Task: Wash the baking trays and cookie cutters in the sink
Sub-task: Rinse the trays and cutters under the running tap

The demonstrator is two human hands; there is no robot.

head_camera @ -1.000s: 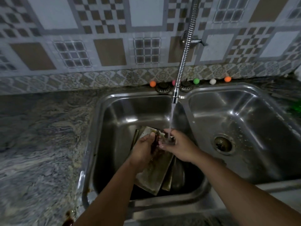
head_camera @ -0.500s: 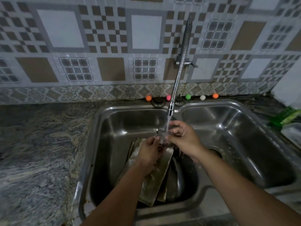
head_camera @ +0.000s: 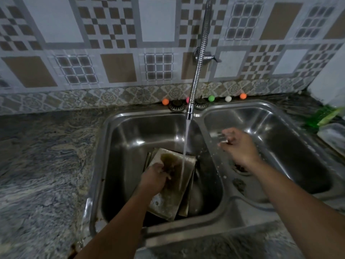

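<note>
a home kitchen – double steel sink (head_camera: 197, 116), patterned wall tiles (head_camera: 115, 34), stone counter (head_camera: 43, 165).

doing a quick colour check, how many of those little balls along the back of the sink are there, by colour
orange balls: 2
pink ball: 1, partly hidden behind the tap hose
green ball: 1
white ball: 1
total: 5

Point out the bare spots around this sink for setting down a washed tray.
Free: the granite counter left of the left basin, and the right basin's floor past the right hand. Crowded: the left basin, where baking trays lean under the stream and the left hand, and the right counter corner, with a clear container.
</note>
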